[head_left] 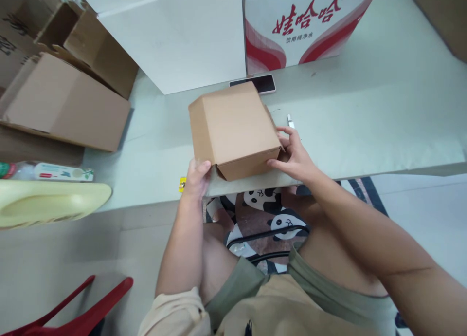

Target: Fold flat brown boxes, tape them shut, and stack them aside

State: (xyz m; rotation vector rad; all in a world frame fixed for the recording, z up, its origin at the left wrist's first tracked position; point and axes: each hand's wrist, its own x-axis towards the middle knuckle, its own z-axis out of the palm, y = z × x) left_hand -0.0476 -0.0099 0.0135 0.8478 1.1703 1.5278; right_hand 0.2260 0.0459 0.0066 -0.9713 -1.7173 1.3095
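A small brown cardboard box point(241, 126) is between my two hands near the table's front edge, its broad face turned up. At its near left corner, my left hand point(199, 177) grips a sloping side flap, thumb on top and the other fingers mostly hidden. My right hand point(292, 156) is closed around the near right corner, with the thumb on the front side and the fingers along the right side. Just beyond the right hand lies a small white, pen-like object point(291, 121). Behind the box a phone point(266, 84) lies partly covered by it.
A plain white carton point(175, 44) and a red-and-white carton point(302, 29) stand at the back. Brown cardboard boxes point(65, 102) crowd the left. A pale yellow basin point(54, 199) sits at the left front edge, and a small yellow item point(182, 184) lies near my left hand.
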